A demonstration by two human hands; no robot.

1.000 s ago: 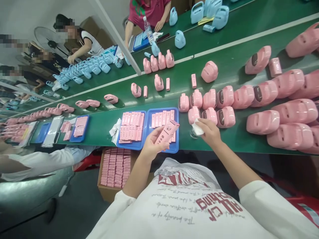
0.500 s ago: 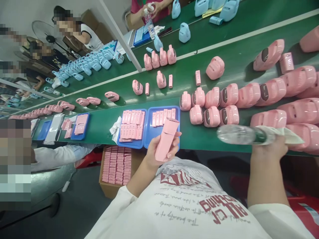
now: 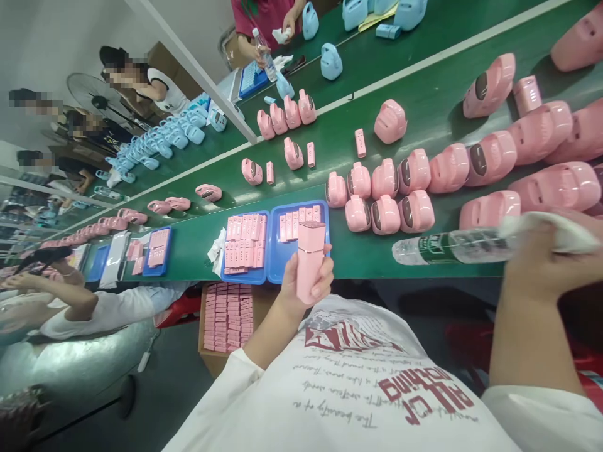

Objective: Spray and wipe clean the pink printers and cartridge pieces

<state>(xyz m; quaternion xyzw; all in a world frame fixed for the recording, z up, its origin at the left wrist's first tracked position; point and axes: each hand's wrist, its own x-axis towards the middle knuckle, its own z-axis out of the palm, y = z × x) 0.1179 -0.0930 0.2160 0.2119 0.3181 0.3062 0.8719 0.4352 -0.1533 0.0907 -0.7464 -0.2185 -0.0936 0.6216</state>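
Observation:
My left hand (image 3: 308, 276) is wrapped round a pink rectangular case (image 3: 311, 257) with a thin metallic line around it, held upright in front of my shirt. My right hand (image 3: 549, 257), slightly blurred, grips a white cloth (image 3: 551, 231) at the right side of the bench edge. A clear plastic bottle (image 3: 478, 245) with a green label lies on its side along the edge, its right end meeting the cloth and my fingers. Whether those fingers still touch the bottle, I cannot tell. Behind the case sits a blue tray (image 3: 281, 254) with a row of small pink cases.
Another blue tray (image 3: 245, 276) is filled with pink cases, and a carton (image 3: 217, 361) of them stands below. Pink rounded housings (image 3: 414, 210) crowd the green bench (image 3: 358, 257) to the right. Co-workers sit left and across, near blue housings (image 3: 160, 138).
My right hand with the cloth has moved right. The bottle was blurred and now looks sharp, its label farther left. My left hand has turned the pink case more upright.

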